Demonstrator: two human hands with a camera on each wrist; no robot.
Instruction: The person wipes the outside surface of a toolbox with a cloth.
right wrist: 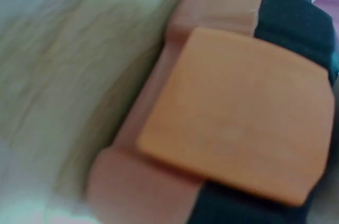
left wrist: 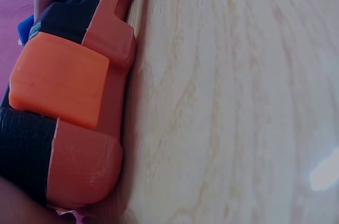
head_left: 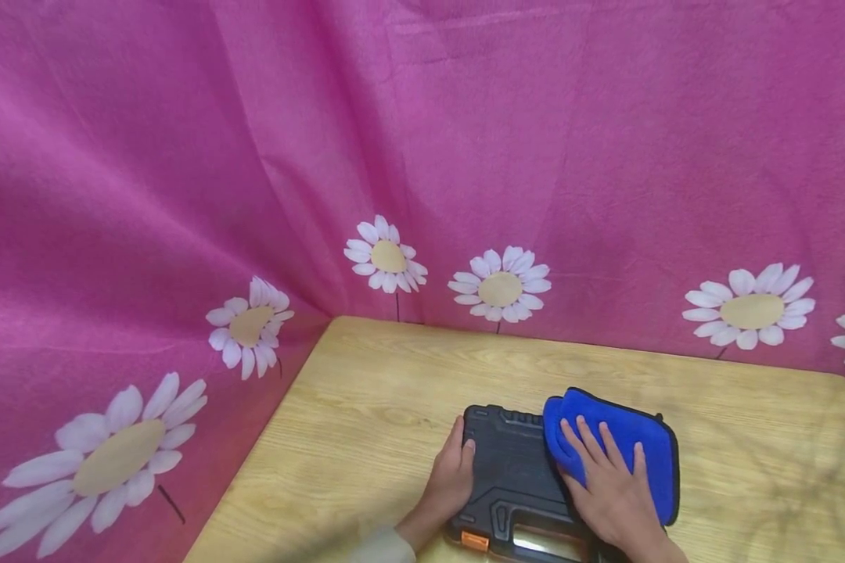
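Note:
A black plastic carrying case [head_left: 510, 461] lies flat on the table, its handle toward the person. My left hand [head_left: 452, 478] holds the case's left side, thumb on the lid's edge and fingers along the side. A folded blue cloth [head_left: 634, 422] with dark edging covers the case's right part. Spread across this cloth, my right hand [head_left: 614, 496] presses it with straight fingers. An orange latch [left wrist: 61, 81] sits near the case's front left corner, above a reddish-orange lower shell [left wrist: 85, 166]. The right wrist view shows another orange latch [right wrist: 238, 118] up close, slightly blurred.
The light wood-grain table [head_left: 366, 391] reaches back to a pink curtain [head_left: 535, 156] printed with white daisies. The curtain also runs along the table's left edge [head_left: 253, 442]. Soft shadows fall on the tabletop at the right.

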